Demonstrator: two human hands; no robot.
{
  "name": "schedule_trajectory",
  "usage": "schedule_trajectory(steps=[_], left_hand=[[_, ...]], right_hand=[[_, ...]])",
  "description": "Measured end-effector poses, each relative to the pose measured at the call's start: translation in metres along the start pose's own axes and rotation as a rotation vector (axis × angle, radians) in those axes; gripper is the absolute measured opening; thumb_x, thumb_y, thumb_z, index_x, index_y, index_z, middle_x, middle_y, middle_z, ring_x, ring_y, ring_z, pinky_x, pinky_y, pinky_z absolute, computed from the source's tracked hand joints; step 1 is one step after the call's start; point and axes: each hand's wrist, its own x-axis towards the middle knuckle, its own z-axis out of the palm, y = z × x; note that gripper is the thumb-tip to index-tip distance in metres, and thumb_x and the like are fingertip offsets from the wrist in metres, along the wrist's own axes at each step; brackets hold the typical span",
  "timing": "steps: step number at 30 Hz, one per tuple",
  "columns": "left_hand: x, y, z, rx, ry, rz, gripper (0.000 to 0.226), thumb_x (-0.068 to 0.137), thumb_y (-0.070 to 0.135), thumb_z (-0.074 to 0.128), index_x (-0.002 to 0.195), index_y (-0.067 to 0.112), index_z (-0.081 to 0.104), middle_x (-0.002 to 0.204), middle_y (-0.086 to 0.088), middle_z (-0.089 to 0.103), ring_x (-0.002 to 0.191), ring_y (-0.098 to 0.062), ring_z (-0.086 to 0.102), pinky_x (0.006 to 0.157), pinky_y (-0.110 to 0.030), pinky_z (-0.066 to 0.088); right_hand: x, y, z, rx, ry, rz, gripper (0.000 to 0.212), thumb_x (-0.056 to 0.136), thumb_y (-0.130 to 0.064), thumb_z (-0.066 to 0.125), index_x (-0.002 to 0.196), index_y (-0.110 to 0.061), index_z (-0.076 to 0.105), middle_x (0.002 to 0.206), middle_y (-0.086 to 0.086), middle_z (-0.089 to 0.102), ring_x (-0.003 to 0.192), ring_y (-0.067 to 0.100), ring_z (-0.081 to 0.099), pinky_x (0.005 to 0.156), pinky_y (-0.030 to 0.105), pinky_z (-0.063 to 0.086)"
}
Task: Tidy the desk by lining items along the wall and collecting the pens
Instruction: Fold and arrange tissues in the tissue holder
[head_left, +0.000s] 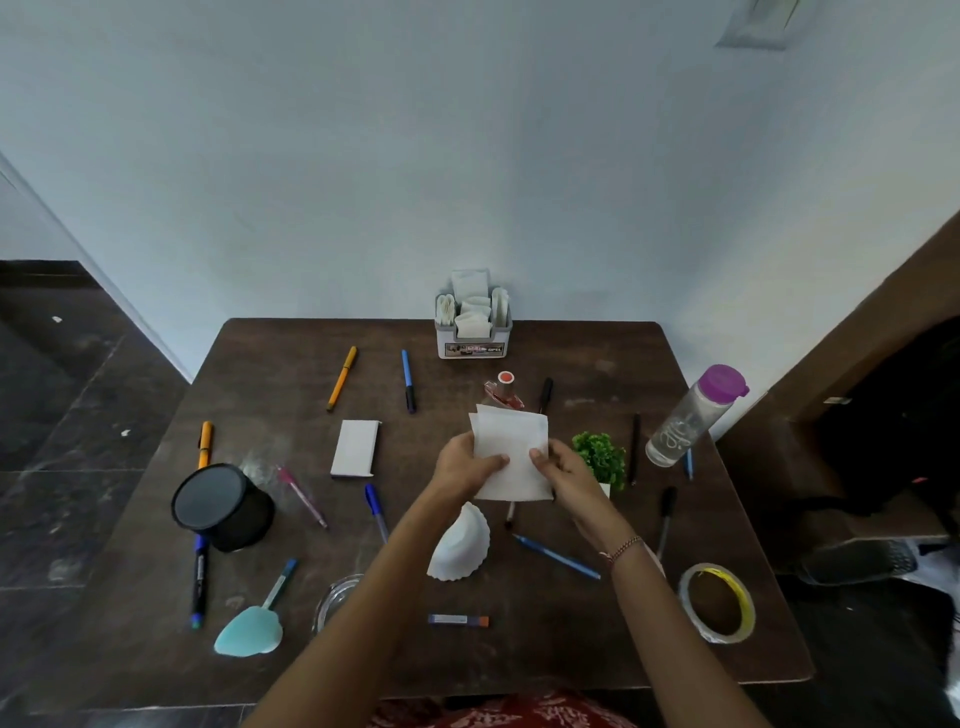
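Both hands raised together, left hand (464, 470) and right hand (563, 475) pinching, seemingly by thumbs

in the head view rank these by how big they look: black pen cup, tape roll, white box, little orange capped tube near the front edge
1. black pen cup
2. tape roll, close to the cup; it sits nearer the camera, so unsure
3. white box
4. orange-capped tube

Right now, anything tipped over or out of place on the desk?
Yes. The black cup lies on its side at the left, and pens, such as the orange pen, are scattered loose across the desk.
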Motion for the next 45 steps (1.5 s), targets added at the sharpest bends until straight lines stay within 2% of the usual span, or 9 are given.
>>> schedule_trajectory(steps=[7,13,17,21,26,29,36,42,45], left_hand=[[0.007,0.001,-0.024,-0.103,0.000,0.059,0.038,0.088,0.005,0.061,0.125,0.004,0.055,0.121,-0.012,0.060,0.107,-0.025,0.059,0.086,-0.034,0.053],[0.009,0.007,-0.033,-0.324,-0.040,0.011,0.026,0.092,-0.003,0.046,0.085,0.010,0.067,0.099,-0.003,0.063,0.088,-0.018,0.057,0.053,-0.021,0.053],[0.010,0.016,-0.034,-0.519,-0.060,-0.112,0.031,0.092,0.010,0.037,0.089,0.007,0.069,0.097,-0.005,0.064,0.087,-0.021,0.059,0.061,-0.028,0.051],[0.013,0.016,-0.038,-0.377,-0.018,0.001,0.015,0.087,0.013,0.063,0.102,0.014,0.065,0.106,-0.003,0.058,0.087,-0.016,0.056,0.055,-0.022,0.050],[0.027,0.023,-0.041,-0.299,0.092,0.080,0.027,0.081,0.005,0.069,0.106,0.016,0.065,0.109,0.000,0.056,0.096,-0.017,0.055,0.062,-0.021,0.050],[0.036,0.032,-0.041,-0.339,0.103,0.151,0.028,0.082,0.003,0.068,0.108,0.011,0.065,0.101,0.000,0.059,0.084,-0.009,0.056,0.058,-0.017,0.051],[0.080,0.062,-0.044,-0.405,0.129,0.211,0.026,0.080,0.000,0.069,0.105,0.007,0.065,0.108,-0.016,0.066,0.095,-0.024,0.062,0.067,-0.026,0.055],[0.138,0.083,-0.047,-0.342,0.184,0.142,0.037,0.079,0.006,0.072,0.115,0.008,0.062,0.111,-0.019,0.065,0.102,-0.031,0.063,0.084,-0.043,0.056],[0.166,0.093,-0.046,-0.336,0.213,0.137,0.035,0.079,0.005,0.072,0.113,0.009,0.063,0.109,-0.018,0.066,0.099,-0.028,0.064,0.080,-0.035,0.056]], right_hand=[[0.008,-0.010,0.001,0.142,0.113,-0.051,0.019,0.089,-0.003,0.059,0.107,-0.008,0.061,0.090,0.005,0.064,0.083,0.017,0.061,0.059,0.017,0.052],[0.008,-0.022,0.005,0.054,0.166,-0.106,0.028,0.087,0.008,0.051,0.079,-0.012,0.069,0.095,-0.001,0.066,0.089,0.011,0.058,0.060,0.010,0.049],[0.011,-0.026,0.005,-0.132,0.234,-0.176,0.033,0.087,0.010,0.050,0.077,-0.014,0.071,0.093,-0.003,0.065,0.090,0.009,0.055,0.070,0.011,0.046],[0.015,-0.030,0.005,-0.292,0.230,-0.263,0.033,0.088,0.008,0.047,0.084,-0.013,0.072,0.090,-0.009,0.065,0.086,0.004,0.056,0.070,0.006,0.044],[0.030,-0.049,0.009,0.308,0.109,-0.045,0.020,0.097,-0.019,0.047,0.113,-0.019,0.058,0.110,0.003,0.064,0.101,0.015,0.061,0.088,0.030,0.051],[0.044,-0.065,0.010,0.258,0.026,0.073,0.049,0.085,-0.035,0.064,0.127,-0.020,0.043,0.115,0.002,0.058,0.105,0.018,0.059,0.091,0.041,0.053],[0.092,-0.102,0.012,0.111,0.152,-0.078,0.055,0.073,-0.005,0.076,0.122,-0.013,0.053,0.107,0.002,0.057,0.091,0.013,0.059,0.064,0.018,0.056],[0.149,-0.124,0.004,-0.043,0.221,-0.162,0.045,0.074,-0.010,0.076,0.116,-0.010,0.060,0.104,0.000,0.059,0.092,0.012,0.058,0.074,0.020,0.053],[0.176,-0.130,0.006,-0.047,0.189,-0.160,0.052,0.069,-0.013,0.081,0.116,-0.011,0.058,0.102,-0.002,0.058,0.091,0.008,0.057,0.075,0.021,0.054]])
